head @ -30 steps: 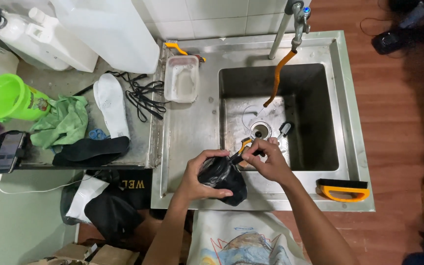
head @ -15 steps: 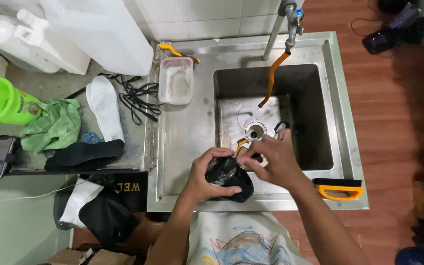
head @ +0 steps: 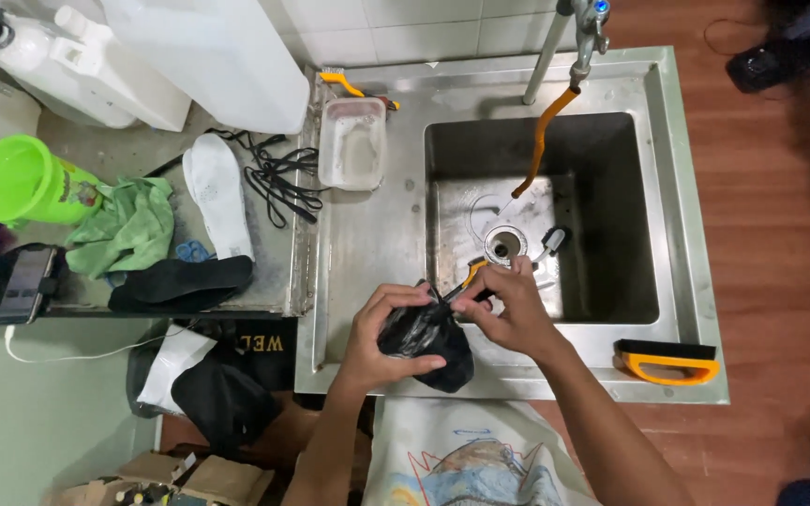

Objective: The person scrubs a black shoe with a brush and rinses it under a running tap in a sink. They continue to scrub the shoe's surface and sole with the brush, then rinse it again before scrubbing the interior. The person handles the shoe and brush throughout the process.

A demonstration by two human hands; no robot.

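Over sink rim, left hand grips black shoe; brush angled up-right.

Glossy black shoe, wet and crumpled, held above the front rim of the steel sink, its toe end pointing toward the person. Small orange-handled brush, tilted, its bristle end pressed against the shoe's upper edge, its handle rising toward the sink drain.
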